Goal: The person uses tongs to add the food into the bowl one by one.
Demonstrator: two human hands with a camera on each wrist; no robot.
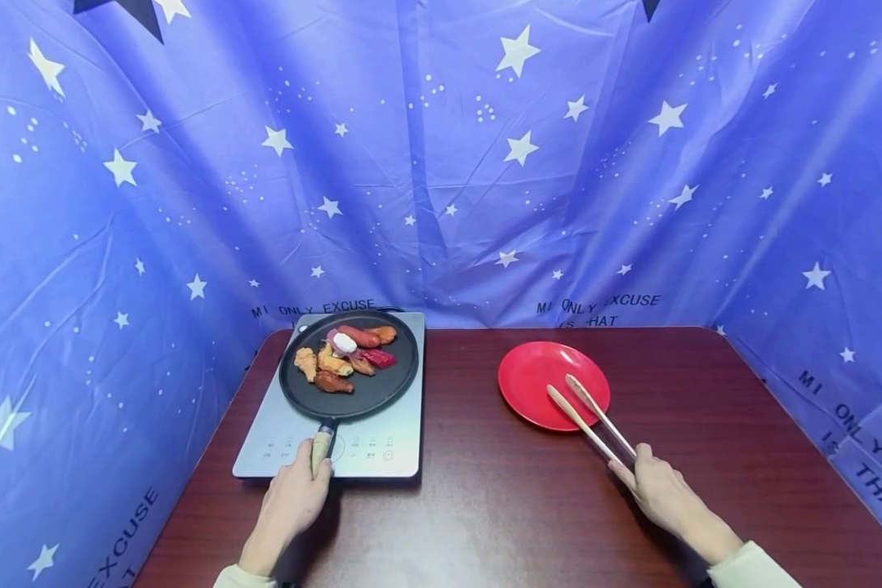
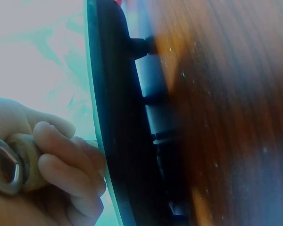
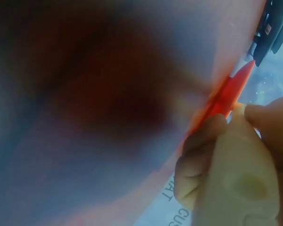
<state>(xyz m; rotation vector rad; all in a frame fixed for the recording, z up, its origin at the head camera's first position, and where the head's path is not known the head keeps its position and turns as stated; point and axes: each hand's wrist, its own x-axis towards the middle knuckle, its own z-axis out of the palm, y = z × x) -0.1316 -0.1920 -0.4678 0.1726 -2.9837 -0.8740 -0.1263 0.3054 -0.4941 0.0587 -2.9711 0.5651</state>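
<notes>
My left hand (image 1: 294,490) grips the wooden-looking handle (image 1: 322,449) of a black frying pan (image 1: 382,392). A metal ring (image 2: 20,176) at the handle's end shows in the left wrist view. Several foods lie grouped in the pan, among them a sausage (image 1: 362,338), a drumstick-like brown piece (image 1: 333,382) and a dark red piece (image 1: 379,358). With my right hand (image 1: 665,494) I hold a pair of pale tongs (image 1: 584,425), their tips apart and over the red plate (image 1: 532,384). Nothing shows between the tips. Up close, the tongs' rounded end (image 3: 240,179) fills part of the right wrist view.
Under the pan is a silver induction cooktop (image 1: 265,457) with touch controls along its front, on the left of the dark red wooden table (image 1: 463,490). A blue curtain (image 1: 441,204) with white stars hangs behind the table and on both sides.
</notes>
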